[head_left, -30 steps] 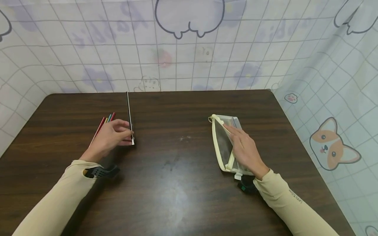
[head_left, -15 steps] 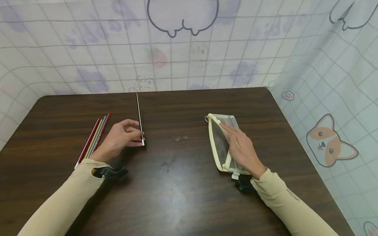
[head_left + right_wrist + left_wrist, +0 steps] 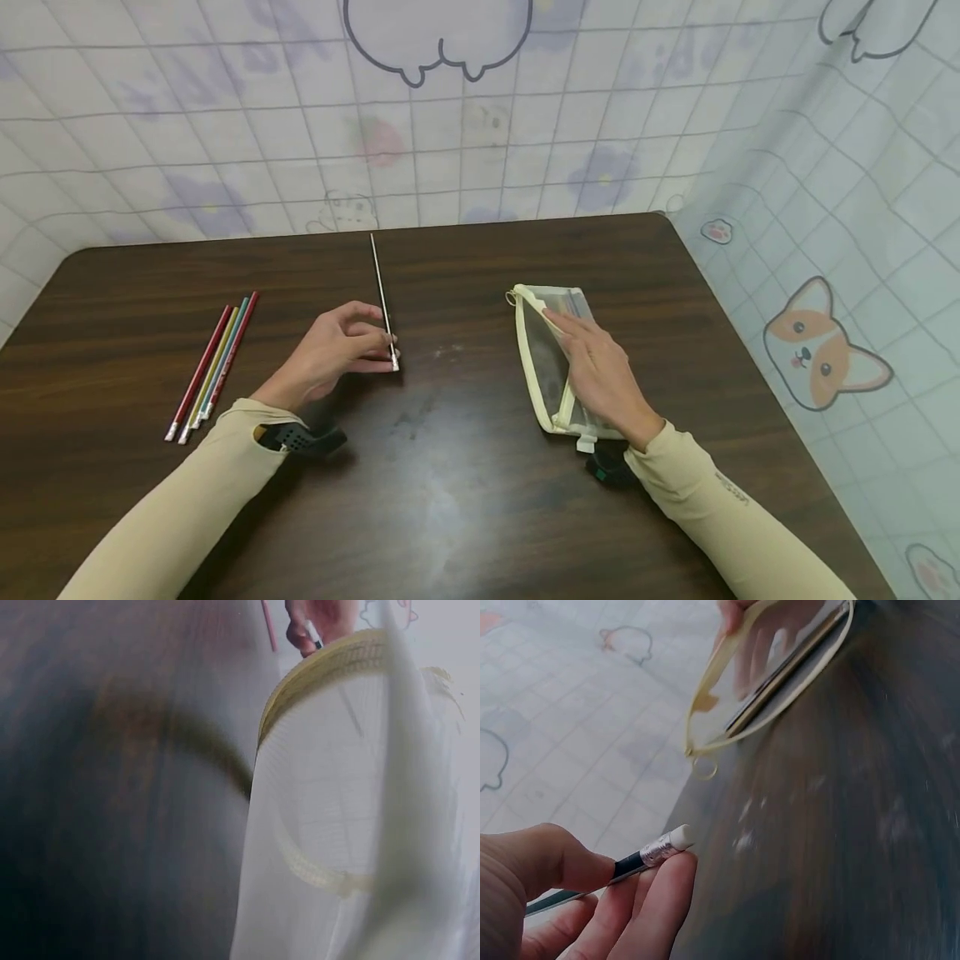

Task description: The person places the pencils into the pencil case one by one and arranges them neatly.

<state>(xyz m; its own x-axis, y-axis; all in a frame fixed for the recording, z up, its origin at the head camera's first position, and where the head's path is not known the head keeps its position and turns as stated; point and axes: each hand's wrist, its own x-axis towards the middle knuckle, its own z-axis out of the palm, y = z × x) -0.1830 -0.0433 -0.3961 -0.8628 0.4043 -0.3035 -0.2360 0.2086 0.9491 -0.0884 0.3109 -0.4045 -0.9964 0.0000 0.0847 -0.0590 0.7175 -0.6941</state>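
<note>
My left hand (image 3: 337,346) pinches a black pencil (image 3: 381,283) near its eraser end, left of the pouch. Its white eraser (image 3: 681,837) and silver ferrule show up close in the left wrist view, the thumb on one side and fingers on the other. My right hand (image 3: 603,371) holds the far edge of a see-through mesh pencil pouch (image 3: 527,367) with a pale yellow zip rim. The pouch mouth gapes toward the left. Through it, in the left wrist view, slim dark and tan pencil-like lengths (image 3: 776,684) lie inside.
Several pencils (image 3: 213,367), red, yellow and blue, lie side by side at the left of the dark wooden table (image 3: 450,517). A patterned white cloth (image 3: 442,158) hangs behind the table and along its right side.
My left hand has moved right with the black pencil, away from the pencils on the table, which now show fully. The right hand keeps its hold on the pouch; the head view has shifted slightly.
</note>
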